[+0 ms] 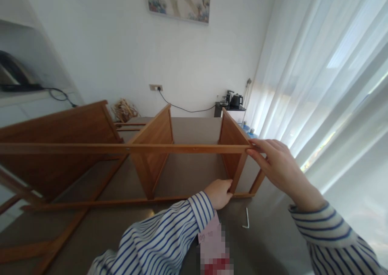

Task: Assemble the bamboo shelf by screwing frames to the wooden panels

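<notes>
Lying sideways from the frame's left edge past centre, the long brown wooden rack (151,148), flat grained panels on slim rails, could, I'd say, twist on the smooth grey counter (197,170) if pushed unevenly. At lower centre the left hand (218,193) curls its fingers round a straight post (239,172), near an L-shaped silvery hex key (247,218); at right, the right hand (279,168) pinches a rail's end.

White sleeves (160,232) bear narrow dark-blue stripes.

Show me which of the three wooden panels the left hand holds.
The rightmost panel: the left hand grips its near edge. The middle panel and leftmost panel are farther left, clear of that hand.
</notes>
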Demonstrator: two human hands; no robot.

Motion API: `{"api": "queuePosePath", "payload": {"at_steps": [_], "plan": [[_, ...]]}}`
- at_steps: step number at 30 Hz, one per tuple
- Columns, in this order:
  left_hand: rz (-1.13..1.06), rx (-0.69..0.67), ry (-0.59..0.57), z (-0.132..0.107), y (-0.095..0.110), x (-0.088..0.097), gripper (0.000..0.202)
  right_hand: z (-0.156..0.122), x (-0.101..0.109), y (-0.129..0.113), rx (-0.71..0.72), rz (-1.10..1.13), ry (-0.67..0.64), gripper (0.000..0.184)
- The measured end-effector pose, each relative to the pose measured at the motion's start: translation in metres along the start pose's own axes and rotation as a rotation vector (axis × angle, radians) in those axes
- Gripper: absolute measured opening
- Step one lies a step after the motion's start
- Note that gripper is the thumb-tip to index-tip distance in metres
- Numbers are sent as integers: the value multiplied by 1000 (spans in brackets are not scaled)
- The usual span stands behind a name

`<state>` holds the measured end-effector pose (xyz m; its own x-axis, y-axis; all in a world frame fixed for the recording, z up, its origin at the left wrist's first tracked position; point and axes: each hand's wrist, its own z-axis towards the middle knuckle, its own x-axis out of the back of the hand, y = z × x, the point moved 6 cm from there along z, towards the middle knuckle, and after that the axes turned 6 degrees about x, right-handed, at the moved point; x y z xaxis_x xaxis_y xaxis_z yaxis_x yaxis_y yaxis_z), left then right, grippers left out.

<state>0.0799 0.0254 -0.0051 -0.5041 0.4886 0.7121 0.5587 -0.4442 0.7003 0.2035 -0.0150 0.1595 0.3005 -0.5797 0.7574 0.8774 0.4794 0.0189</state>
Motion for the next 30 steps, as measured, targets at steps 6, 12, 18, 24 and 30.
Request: {"api": "queuePosePath", "payload": {"at_steps": [6, 12, 18, 24, 30], "plan": [[226, 68, 244, -30, 0, 15, 27, 1, -13, 12, 11, 94, 35, 36], [245, 230, 348, -124, -33, 52, 22, 6, -20, 32, 23, 113, 73, 36], [379, 591, 704, -209, -115, 112, 36, 9, -30, 49, 25, 109, 112, 34], [577, 391, 593, -198, -133, 121, 40, 20, -42, 68, 41, 142, 168, 31], [552, 399, 436, -170, -150, 118, 39, 4, -23, 50, 27, 18, 291, 25]]}}
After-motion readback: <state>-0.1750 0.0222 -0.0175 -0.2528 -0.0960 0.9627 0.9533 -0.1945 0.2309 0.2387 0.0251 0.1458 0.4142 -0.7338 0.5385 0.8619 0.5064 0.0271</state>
